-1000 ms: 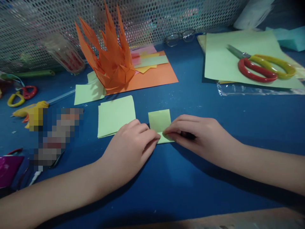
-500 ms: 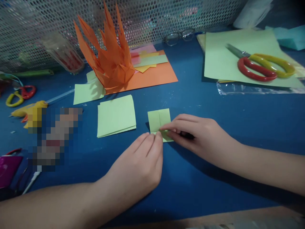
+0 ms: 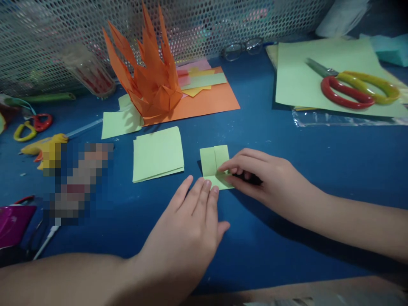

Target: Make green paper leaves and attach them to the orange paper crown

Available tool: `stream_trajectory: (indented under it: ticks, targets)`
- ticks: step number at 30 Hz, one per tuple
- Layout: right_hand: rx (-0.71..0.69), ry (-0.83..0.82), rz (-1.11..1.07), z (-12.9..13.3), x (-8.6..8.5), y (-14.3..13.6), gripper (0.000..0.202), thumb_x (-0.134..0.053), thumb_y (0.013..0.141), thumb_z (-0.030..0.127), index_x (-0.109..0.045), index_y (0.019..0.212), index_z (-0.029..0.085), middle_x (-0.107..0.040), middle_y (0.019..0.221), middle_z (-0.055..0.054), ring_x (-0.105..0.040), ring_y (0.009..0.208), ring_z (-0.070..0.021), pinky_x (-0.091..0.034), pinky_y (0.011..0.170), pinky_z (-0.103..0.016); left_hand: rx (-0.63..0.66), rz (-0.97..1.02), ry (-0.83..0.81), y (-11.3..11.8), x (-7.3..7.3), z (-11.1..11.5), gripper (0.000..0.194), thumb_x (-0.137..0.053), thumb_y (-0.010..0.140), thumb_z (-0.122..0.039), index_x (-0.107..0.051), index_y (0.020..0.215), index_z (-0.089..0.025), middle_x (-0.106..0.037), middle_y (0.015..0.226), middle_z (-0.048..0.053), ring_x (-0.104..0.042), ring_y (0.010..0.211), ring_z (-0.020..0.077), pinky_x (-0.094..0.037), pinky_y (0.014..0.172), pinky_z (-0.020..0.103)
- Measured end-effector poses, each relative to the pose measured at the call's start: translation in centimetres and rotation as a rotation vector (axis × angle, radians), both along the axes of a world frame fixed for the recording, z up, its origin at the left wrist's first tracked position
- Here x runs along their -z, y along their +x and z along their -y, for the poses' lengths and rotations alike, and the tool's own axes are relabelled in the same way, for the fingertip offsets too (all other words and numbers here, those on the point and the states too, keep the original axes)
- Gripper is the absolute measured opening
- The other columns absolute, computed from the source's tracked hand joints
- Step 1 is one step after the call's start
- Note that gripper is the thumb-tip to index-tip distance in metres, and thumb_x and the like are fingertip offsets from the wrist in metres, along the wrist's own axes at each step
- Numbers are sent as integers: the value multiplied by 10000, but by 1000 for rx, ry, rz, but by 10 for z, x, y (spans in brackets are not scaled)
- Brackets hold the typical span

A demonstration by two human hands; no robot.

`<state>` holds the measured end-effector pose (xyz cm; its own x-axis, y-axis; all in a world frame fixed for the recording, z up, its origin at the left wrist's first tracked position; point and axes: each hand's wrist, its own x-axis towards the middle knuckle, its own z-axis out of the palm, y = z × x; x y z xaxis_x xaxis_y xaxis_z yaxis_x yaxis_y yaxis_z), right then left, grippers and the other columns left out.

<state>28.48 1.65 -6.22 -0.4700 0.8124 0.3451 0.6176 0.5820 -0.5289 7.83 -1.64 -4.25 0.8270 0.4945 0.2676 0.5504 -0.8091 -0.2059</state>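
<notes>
A small light-green sheet of folded paper (image 3: 208, 161) lies on the blue table with its far flap raised and a crease down the middle. My right hand (image 3: 264, 176) has its thumb and forefinger on the paper's right side, closed around that edge; the other fingers curl beneath. At the near edge, my left hand (image 3: 194, 225) lies flat, its fingers stretched and thumb out, fingertips touching or just beside the paper. Left of it rests a stack of light-green paper squares (image 3: 158, 155).
Behind stands a spiky orange folded-paper piece (image 3: 156, 89) on orange paper (image 3: 223, 97). Large scissors (image 3: 350, 89) lie on green sheets (image 3: 293, 80) at right. Toward the left are a yellow glue gun (image 3: 47, 146), smaller scissors (image 3: 41, 122) and a jar (image 3: 95, 80). Glasses (image 3: 242, 49) sit at the back.
My left hand has let go of the paper's near edge, drawn back slightly and flattened, its fingers and thumb spreading. My right hand stays at the paper's right side.
</notes>
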Motion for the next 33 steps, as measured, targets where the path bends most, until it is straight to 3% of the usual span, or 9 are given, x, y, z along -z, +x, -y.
stream_trajectory:
  ticks: [3, 7, 14, 20, 23, 26, 30, 33]
  targets:
    - [-50, 77, 22, -1, -1, 2, 164, -542, 954, 164, -702, 990, 164, -635, 930, -82, -623, 828, -157, -535, 674, -256, -3, 16, 22, 1, -1, 1, 384, -398, 1023, -180, -732, 1074, 2, -750, 1088, 198, -734, 1038, 325, -615, 914, 495]
    - [-227, 215, 82, -5, 0, 9, 299, -455, 983, 138, -743, 1032, 199, -656, 959, -97, -611, 884, -183, -544, 723, -304, 11, 7, 40, 1, 0, 1, 383, -399, 1020, -172, -734, 1069, 7, -750, 1084, 205, -737, 1031, 324, -618, 908, 472]
    - [-469, 263, 188, -16, -6, 20, 323, -425, 1011, 167, -742, 1068, 154, -726, 1026, -113, -659, 985, -198, -558, 807, -338, 41, -31, 61, -5, 2, -1, 401, -372, 1024, -166, -727, 1094, 6, -742, 1102, 209, -735, 1039, 311, -620, 893, 415]
    - [-516, 227, 202, -24, -16, 30, 411, -396, 937, 47, -759, 1021, 220, -712, 1111, -93, -597, 1160, -205, -534, 941, -372, 57, -89, 55, -8, -4, 2, 398, -381, 1018, -173, -702, 1139, 28, -723, 1145, 224, -721, 1070, 323, -626, 863, 388]
    - [-476, 187, 84, -28, -14, 38, 405, -416, 918, 65, -744, 818, 279, -701, 1115, -48, -584, 1168, -207, -536, 939, -400, 44, -85, 7, -7, -6, 6, 413, -378, 1013, -187, -684, 1159, 48, -713, 1173, 235, -703, 1107, 335, -616, 896, 399]
    - [-355, 119, -21, -30, -13, 40, 397, -411, 910, 66, -658, 664, 256, -656, 1192, -50, -599, 1160, -214, -544, 921, -432, 23, -11, -62, -5, -8, 6, 412, -394, 1007, -218, -685, 1138, 42, -701, 1210, 242, -695, 1121, 337, -607, 917, 413]
    - [-195, 56, -47, -27, -15, 32, 376, -439, 875, 19, -672, 1078, 233, -543, 1369, -140, -555, 1272, -242, -553, 919, -436, 5, 71, -271, -5, -13, 2, 351, -434, 989, -221, -657, 1165, -15, -643, 1326, 229, -638, 1217, 339, -587, 954, 458]
    - [-335, 26, -15, -24, -16, 26, 474, -444, 867, -2, -637, 1222, 247, -539, 1409, -116, -519, 1328, -213, -552, 941, -380, 20, 88, -421, -7, -14, -2, 372, -447, 984, -230, -584, 1291, -71, -609, 1379, 200, -573, 1299, 342, -547, 1008, 514]
